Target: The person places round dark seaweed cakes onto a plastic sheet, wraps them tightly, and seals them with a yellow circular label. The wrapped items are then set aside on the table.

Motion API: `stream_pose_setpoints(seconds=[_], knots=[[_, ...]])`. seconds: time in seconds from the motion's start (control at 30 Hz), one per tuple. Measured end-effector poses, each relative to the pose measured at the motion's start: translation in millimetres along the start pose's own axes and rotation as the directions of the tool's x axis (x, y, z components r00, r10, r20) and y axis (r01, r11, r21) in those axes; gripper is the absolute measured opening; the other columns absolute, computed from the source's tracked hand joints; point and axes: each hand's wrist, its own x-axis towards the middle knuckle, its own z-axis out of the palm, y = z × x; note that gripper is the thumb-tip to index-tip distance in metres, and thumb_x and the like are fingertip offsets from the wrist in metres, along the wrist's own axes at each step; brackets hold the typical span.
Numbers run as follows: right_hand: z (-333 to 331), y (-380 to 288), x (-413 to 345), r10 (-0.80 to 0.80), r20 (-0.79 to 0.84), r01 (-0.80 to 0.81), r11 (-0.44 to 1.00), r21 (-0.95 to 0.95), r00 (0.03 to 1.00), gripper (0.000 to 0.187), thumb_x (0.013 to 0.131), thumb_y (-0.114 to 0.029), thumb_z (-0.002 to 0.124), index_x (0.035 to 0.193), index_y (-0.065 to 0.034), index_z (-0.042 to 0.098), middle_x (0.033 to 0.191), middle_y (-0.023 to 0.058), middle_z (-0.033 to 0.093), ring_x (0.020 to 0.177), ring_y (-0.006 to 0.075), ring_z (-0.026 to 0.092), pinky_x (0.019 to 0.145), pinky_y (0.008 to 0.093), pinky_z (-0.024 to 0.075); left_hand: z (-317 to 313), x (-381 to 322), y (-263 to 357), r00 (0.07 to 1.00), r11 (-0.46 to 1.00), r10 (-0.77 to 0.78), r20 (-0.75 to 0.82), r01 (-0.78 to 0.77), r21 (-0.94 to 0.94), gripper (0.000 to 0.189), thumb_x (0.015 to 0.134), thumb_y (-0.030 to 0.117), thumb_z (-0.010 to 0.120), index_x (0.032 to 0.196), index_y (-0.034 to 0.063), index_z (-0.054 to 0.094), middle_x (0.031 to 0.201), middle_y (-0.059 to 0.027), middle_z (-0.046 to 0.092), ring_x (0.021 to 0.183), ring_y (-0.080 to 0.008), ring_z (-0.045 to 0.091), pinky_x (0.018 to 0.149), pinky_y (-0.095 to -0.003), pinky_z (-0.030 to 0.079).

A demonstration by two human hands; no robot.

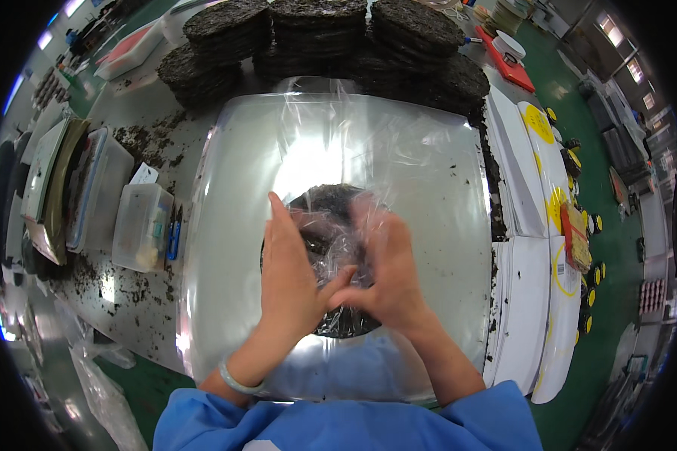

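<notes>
A dark round of dried seaweed [327, 194] lies before me under crinkled clear plastic film [347, 251]. The film also reaches toward the far edge of the shiny metal tray [434, 315] beneath. My left hand [290, 276] is over the round's left part, fingers extended and thumb apart. Over its right part, my right hand [392, 270] is blurred, its fingers curved around the film. Both thumbs come close together above the round. Whether either hand grips the film is hard to tell, and the hands hide much of the round.
Tall stacks of dark seaweed rounds [319, 31] stand beyond the tray. To the left are a clear plastic box [141, 225], blue-handled thread snips [174, 234] and scattered seaweed crumbs [146, 135]. White sheets [522, 299] and yellow-marked packaging [555, 282] line the right side.
</notes>
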Motion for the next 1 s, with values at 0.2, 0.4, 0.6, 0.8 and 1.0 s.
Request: stream_pose_setpoints(seconds=[0.2, 0.4, 0.6, 0.8, 1.0], knots=[[0, 11, -1, -0.07, 0.176, 0.051, 0.992, 0.112, 0.982, 0.08, 0.062, -0.049, 0.085, 0.125, -0.0069, 0.059, 0.116, 0.0143, 0.05, 0.116, 0.0355, 0.048, 0.1, 0.0436, 0.0429, -10, 16, -21, 0.969, 0.953, 0.132, 0.208, -0.066, -0.297, 0.086, 0.07, 0.01, 0.077, 0.146, 0.0051, 0.037, 0.115, -0.0158, 0.06, 0.098, -0.0339, 0.062, 0.079, -0.0386, 0.053], [13, 7, 9, -0.025, -0.076, 0.04, 0.978, 0.207, 0.997, 0.069, 0.071, -0.057, 0.077, 0.107, -0.0004, 0.064, 0.109, 0.0119, 0.059, 0.113, 0.0332, 0.056, 0.091, 0.0414, 0.05, 1, 12, -16, 0.994, 0.969, 0.094, -0.046, -0.102, -0.225, 0.054, 0.067, -0.006, 0.067, 0.118, 0.0068, 0.057, 0.127, -0.0151, 0.051, 0.109, -0.0343, 0.057, 0.084, -0.0411, 0.051], [10, 19, 5, -0.12, 0.0, 0.115, 0.947, 0.3, 0.993, 0.027, 0.09, -0.03, 0.067, 0.095, -0.0035, 0.063, 0.096, 0.0117, 0.058, 0.086, 0.0321, 0.059, 0.071, 0.0405, 0.0507, 4, 23, -7, 0.938, 0.948, 0.313, 0.147, -0.318, 0.015, 0.049, 0.061, -0.007, 0.067, 0.107, 0.0026, 0.055, 0.114, -0.0126, 0.055, 0.111, -0.0328, 0.055, 0.092, -0.0398, 0.049], [19, 4, 6, -0.074, 0.08, 0.078, 0.996, -0.048, 0.994, 0.018, 0.091, -0.013, 0.06, 0.099, 0.0028, 0.058, 0.104, 0.018, 0.048, 0.097, 0.0348, 0.056, 0.075, 0.0399, 0.0527, -13, 25, -22, 0.873, 0.94, 0.316, 0.37, -0.342, 0.004, 0.045, 0.071, 0.001, 0.067, 0.114, -0.0022, 0.056, 0.118, -0.0151, 0.056, 0.112, -0.0349, 0.054, 0.093, -0.0398, 0.049], [31, 9, 2, 0.038, -0.096, -0.039, 0.999, 0.0, 0.995, 0.041, 0.085, -0.009, 0.066, 0.119, 0.0029, 0.047, 0.122, 0.023, 0.048, 0.113, 0.0399, 0.051, 0.088, 0.0447, 0.0517, -18, -19, -8, 0.933, 0.952, 0.298, 0.2, -0.307, 0.013, 0.072, 0.077, 0.015, 0.079, 0.14, -0.0016, 0.047, 0.144, -0.0206, 0.048, 0.133, -0.0353, 0.047, 0.108, -0.0421, 0.042]])
